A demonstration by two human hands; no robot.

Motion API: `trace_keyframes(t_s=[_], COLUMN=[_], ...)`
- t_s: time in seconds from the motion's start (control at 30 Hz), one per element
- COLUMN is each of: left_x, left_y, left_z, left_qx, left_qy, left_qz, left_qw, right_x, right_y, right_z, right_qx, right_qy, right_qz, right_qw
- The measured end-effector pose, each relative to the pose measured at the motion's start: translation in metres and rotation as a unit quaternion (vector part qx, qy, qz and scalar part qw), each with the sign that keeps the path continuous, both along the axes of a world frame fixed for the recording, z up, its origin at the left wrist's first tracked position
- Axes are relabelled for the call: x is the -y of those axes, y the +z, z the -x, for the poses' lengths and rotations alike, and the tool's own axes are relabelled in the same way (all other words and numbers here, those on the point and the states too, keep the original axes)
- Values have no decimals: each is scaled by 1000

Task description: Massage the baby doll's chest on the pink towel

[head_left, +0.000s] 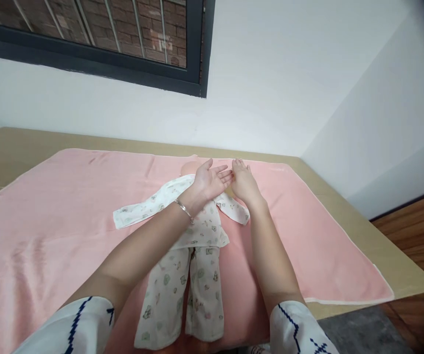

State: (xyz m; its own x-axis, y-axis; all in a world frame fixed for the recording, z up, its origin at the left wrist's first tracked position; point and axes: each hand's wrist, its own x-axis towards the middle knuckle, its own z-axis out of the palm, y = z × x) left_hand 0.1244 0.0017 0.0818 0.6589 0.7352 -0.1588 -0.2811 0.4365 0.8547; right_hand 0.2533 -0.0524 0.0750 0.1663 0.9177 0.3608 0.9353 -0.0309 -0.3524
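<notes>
A white long-sleeved top with small printed figures lies on a pink blanket, and matching trousers stretch below it toward me. At the collar a rounded, skin-coloured shape shows, like a doll's head, partly hidden. Above the top, my left hand is palm up with its fingers stretched out. My right hand is beside it, back toward me, fingers extended, its tips close to the left fingers. Between the hands, a small yellowish patch is mostly covered; I cannot tell what it is. Neither hand holds anything visible.
The pink blanket is spread over a tan tabletop, with creases at the left. A white wall with a dark-framed window rises behind. Brown wood and a grey floor area are at the right.
</notes>
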Motion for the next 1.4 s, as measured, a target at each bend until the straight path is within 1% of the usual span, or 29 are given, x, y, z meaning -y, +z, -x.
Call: trace_keyframes(t_s=[0.07, 0.17, 0.27, 0.4, 0.47, 0.57, 0.67, 0.8, 0.93, 1.03, 1.2, 1.3, 1.4], left_x=[-2, -2, 5, 21, 27, 31, 32, 34, 38, 44, 53, 55, 56], left_y=[-1, -4, -4, -3, -3, -1, 5, 16, 26, 32, 38, 41, 42], left_z=[-9, -5, 16, 58, 78, 103, 121, 137, 149, 154, 159, 160, 161], left_qx=[31, 50, 66, 63, 45, 7, -12, 2, 16, 20, 57, 60, 56], left_qy=[7, 8, 11, 11, 12, 34, 47, 56, 53, 42, 42, 42, 55], left_qz=[51, 89, 128, 165, 156, 124, 123, 114, 80, 46, 72, 74, 85], left_qw=[998, 995, 989, 984, 987, 992, 991, 992, 995, 998, 995, 995, 993], right_x=[-2, -2, -1, 0, -2, -5, -9, -11, -8, -5, -3, -3, 2], right_y=[-2, -3, -3, 0, 3, 8, 8, 4, 2, 2, -2, -4, 2], right_z=[-2, -4, -1, 9, 13, 16, 18, 20, 20, 21, 25, 28, 40], right_qx=[3, 10, 38, 93, 104, 92, 70, 67, 70, 64, 65, 40, 3], right_qy=[1, 1, -4, -33, -51, -78, -97, -116, -113, -112, -110, -107, -107], right_qz=[4, -7, -6, 2, 13, 34, 37, 30, 37, 28, 27, 21, 4], right_qw=[1000, 1000, 999, 995, 993, 992, 992, 991, 990, 991, 991, 993, 994])
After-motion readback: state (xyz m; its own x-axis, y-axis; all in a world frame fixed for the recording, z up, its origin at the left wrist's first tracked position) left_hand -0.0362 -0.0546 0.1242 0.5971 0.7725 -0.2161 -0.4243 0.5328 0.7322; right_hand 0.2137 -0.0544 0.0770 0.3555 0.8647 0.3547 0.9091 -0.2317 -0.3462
